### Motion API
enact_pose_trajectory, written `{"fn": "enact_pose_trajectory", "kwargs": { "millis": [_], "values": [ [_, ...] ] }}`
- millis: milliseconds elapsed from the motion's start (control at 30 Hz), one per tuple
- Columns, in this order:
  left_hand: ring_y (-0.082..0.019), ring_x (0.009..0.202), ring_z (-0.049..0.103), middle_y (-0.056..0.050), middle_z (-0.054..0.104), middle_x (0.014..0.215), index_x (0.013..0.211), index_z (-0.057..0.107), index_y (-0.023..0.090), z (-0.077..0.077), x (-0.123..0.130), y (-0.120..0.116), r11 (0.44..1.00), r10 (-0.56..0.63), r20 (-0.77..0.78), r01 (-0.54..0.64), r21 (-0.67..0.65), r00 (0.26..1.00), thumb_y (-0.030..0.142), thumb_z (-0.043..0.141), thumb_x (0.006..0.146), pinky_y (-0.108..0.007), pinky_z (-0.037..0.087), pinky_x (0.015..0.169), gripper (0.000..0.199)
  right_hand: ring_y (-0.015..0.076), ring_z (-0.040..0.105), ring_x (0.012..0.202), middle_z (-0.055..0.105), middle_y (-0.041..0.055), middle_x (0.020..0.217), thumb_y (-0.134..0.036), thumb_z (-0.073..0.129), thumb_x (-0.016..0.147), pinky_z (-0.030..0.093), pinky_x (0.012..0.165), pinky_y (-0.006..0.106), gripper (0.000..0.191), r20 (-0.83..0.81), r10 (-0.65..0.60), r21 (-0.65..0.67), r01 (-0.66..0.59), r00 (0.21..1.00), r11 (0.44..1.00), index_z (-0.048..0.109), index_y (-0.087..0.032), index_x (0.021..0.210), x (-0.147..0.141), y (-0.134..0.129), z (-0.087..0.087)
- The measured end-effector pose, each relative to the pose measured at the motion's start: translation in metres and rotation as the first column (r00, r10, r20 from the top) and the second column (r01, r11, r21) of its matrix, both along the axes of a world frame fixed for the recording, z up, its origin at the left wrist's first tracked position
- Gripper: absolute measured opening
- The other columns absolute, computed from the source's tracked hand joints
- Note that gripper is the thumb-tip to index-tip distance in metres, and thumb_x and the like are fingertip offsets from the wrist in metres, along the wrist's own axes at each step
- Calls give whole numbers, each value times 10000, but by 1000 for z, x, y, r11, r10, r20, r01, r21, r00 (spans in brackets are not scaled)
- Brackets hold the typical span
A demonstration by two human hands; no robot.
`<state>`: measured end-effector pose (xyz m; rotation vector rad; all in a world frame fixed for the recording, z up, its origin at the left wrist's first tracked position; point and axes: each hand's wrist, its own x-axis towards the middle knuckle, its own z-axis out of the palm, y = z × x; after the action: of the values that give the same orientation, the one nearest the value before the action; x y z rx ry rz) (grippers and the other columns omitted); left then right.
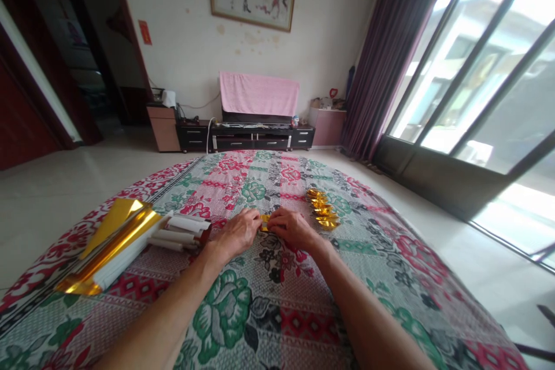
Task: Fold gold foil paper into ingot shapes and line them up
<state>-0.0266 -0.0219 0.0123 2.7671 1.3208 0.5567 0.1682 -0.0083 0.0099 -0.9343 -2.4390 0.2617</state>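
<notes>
I am pinching a small gold paper piece (265, 221) between my left hand (238, 232) and right hand (291, 227), fingertips grasping it, with folded gold pieces (321, 208) lying just beyond my right fingers.

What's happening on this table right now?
A person is working with both hands at a table covered by a floral cloth. The left hand and right hand meet over a small gold paper piece, pinching it between the fingertips against the cloth. Just past the right hand lies a short row of folded gold pieces. To the left sit a stack of gold foil sheets and a few white paper rolls, untouched.
</notes>
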Motion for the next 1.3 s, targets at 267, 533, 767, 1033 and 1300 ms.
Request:
{"fn": "enact_pose_trajectory", "kwargs": {
  "millis": [267, 533, 767, 1033, 1300],
  "values": [
    [-173, 926, 486, -62, 574, 947, 978, 624, 192, 2, 0, -3, 1000, 0, -35, 1, 6, 999, 139, 351, 865, -293, 407, 849, 300, 124, 550, 832, 618, 48, 869, -165, 468, 867, 407, 794, 240, 192, -53, -50, 89, 55, 997, 995, 652, -171, 810, -6, -8, -6],
    [-173, 899, 484, -57, 574, 925, 933, 622, 175, -6, 0, 6, 997, -6, -103, 14, 80, 995, 169, 337, 887, -293, 423, 814, 289, 135, 555, 843, 607, 42, 901, -131, 518, 808, 419, 793, 255, 139, -111, -76, 61, 83, 991, 995, 645, -186, 828, -6, -9, -10],
    [-161, 902, 494, -49, 568, 925, 923, 624, 176, -4, -6, 10, 997, -68, -59, 71, 41, 996, 164, 372, 873, -287, 425, 824, 257, 142, 571, 854, 617, 37, 944, -114, 565, 749, 443, 796, 269, 209, -75, -17, -43, 14, 997, 999, 690, -219, 881, -1, -2, -3],
    [-169, 879, 490, -52, 574, 901, 896, 627, 167, -7, -3, 12, 995, -62, -41, 65, 78, 997, 172, 384, 875, -299, 435, 793, 245, 139, 571, 840, 630, 31, 904, -127, 590, 742, 440, 767, 255, 164, -106, -2, -73, -6, 994, 997, 682, -203, 855, 0, 1, 0],
    [-156, 867, 517, -46, 584, 904, 905, 637, 175, -17, -7, 17, 992, -96, 166, 80, 98, 981, 140, 453, 816, -301, 449, 814, 207, 134, 545, 804, 601, 20, 879, -67, 578, 672, 433, 750, 248, 323, -128, -71, -61, 63, 989, 996, 653, -217, 948, -1, -2, -1]
  ]
}}
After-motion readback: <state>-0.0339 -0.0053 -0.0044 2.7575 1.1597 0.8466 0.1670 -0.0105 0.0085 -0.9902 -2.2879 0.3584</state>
